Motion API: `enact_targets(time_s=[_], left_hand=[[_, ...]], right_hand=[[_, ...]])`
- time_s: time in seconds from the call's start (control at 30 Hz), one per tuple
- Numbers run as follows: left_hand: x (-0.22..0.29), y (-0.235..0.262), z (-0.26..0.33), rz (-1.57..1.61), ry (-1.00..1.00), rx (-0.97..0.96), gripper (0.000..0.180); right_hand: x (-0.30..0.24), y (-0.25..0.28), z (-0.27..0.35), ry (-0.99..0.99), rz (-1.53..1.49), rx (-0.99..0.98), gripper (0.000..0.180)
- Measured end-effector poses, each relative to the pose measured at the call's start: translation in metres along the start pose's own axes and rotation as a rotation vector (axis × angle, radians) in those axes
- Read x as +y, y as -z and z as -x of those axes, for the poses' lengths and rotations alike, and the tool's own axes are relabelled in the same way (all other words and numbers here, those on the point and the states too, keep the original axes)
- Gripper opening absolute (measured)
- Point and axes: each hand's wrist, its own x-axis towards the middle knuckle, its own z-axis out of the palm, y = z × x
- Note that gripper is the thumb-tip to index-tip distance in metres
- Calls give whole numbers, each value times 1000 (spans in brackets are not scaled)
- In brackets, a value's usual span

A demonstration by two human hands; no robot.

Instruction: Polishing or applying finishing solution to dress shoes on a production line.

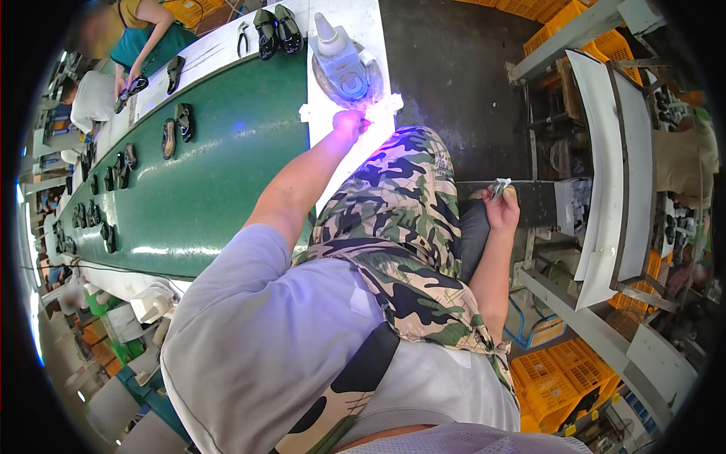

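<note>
My left hand (349, 123) is closed at the near part of a white bench strip (344, 165), in a bright violet-white glare. Its fingertips are washed out, and I cannot make out what they hold. Just beyond it stands a blue container (349, 69) on a round dark base, with a white cone-tipped bottle (327, 36) beside it. Small white pieces (395, 103) lie in the glare to its right. Out to the right, beside my knee, my right hand (504, 209) is closed around a small grey-and-white object (500, 187), its kind unclear.
A green conveyor belt (227, 189) carries several dark shoes (184, 121) on my left. Pliers (242, 39) and a pair of black shoes (277, 34) rest at its far edge. A co-worker's hands (130, 82) hold a shoe. Orange crates (556, 378) and a metal rack (597, 174) stand right.
</note>
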Motion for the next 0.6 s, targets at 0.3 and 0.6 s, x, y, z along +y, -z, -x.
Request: enact_targets(time_s=[0.3, 0.6], left_hand=[[3, 3, -3, -19, 5, 7, 14], [-9, 38, 50, -130, 92, -207, 25]], right_hand=[[1, -5, -2, 0, 20, 15, 15], [0, 2, 0, 2, 23, 38, 16]])
